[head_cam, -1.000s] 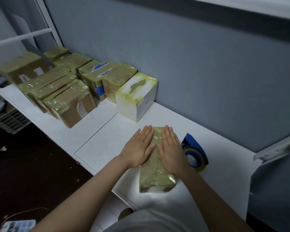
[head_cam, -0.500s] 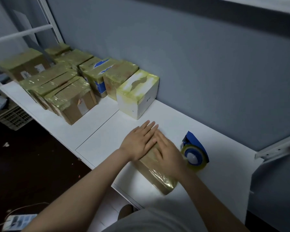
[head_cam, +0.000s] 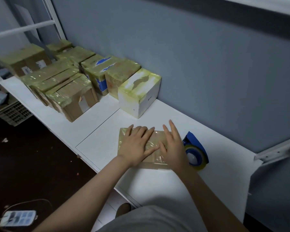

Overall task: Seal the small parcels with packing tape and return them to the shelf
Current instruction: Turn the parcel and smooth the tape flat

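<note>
**A:** Confirming location of the parcel point(head_cam: 155, 138)?

**B:** Lying flat on the white shelf point(head_cam: 157, 185), close to the front edge. Sitting with the tape dispenser point(head_cam: 195, 153) just beside at 3 o'clock and the white box point(head_cam: 139, 92) apart at 12 o'clock.

**A:** Reporting hand condition?

**B:** Pressing down with the left hand point(head_cam: 137, 146), fingers straight and spread, palm on the 9 o'clock half of the taped top face. Pressing likewise with the right hand point(head_cam: 173, 148) on the 3 o'clock half, fingers straight and pointing toward 12 o'clock. Gripping nothing with either.

**A:** Assessing handling?

**B:** Probably dealing with a light, shallow, fairly stiff carton. Showing glossy, wrinkled film across the top, so likely sliding under a flat palm. Recommending a hold at the short ends, 9 and 3 o'clock, with thumbs on top and fingers under the edges, and avoiding the loose film.

**A:** Estimating stage?

**B:** Apparently smoothing tape. Not yet returning to the sealed parcels point(head_cam: 70, 84) at 10 o'clock.
</note>
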